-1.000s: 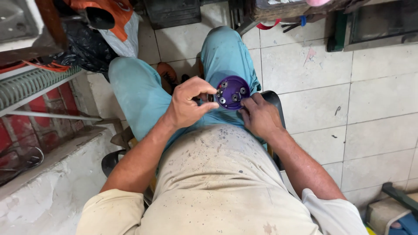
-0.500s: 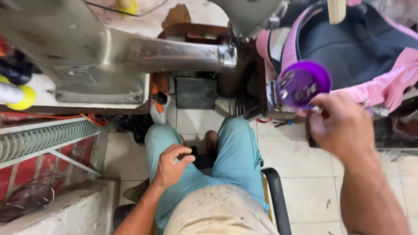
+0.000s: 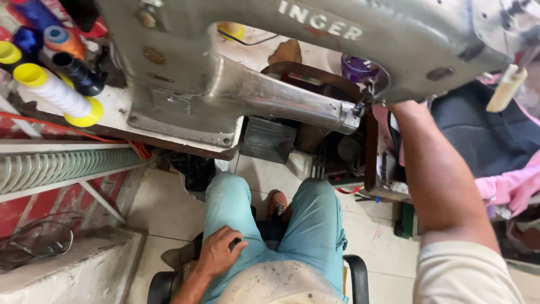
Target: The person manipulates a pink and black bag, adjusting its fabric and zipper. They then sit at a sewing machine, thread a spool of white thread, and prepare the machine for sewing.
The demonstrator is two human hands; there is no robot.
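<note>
Left hand (image 3: pixel 218 252) rests on the left thigh of the teal trousers (image 3: pixel 270 225), fingers curled shut around a small dark object; only a tip of it shows at the thumb, too little to tell what it is. Right hand is out of sight: the right forearm (image 3: pixel 439 186) runs up and disappears behind the head of the grey sewing machine (image 3: pixel 236 73), so whether that hand is open or closed, or has hold of anything, cannot be told.

Purple round part (image 3: pixel 360 67) sits just behind the machine head, right where the forearm vanishes, above the needle end (image 3: pixel 360 107) of the machine's horizontal arm. Only its upper edge shows; contact with the hidden hand can't be confirmed.

Machine stands on a white, worn surface (image 3: pixel 112 107) at the upper left. Thread spools lie on that surface: a white one on a yellow base (image 3: pixel 59 93), a black one (image 3: pixel 79 70), an orange one with a blue cap (image 3: pixel 62 40), a blue one (image 3: pixel 25 40).

Person is seated on a dark chair (image 3: pixel 357 276), light speckled shirt, knees apart over a tiled floor (image 3: pixel 169 197). Dark box (image 3: pixel 269 139) hangs under the machine. Pink and dark navy fabric (image 3: pixel 495 141) piled at the right, a cream handle (image 3: pixel 505 87) sticking out above it. Pale ribbed rail (image 3: pixel 62 163) on the left, coiled wire (image 3: pixel 34 242) below it.
</note>
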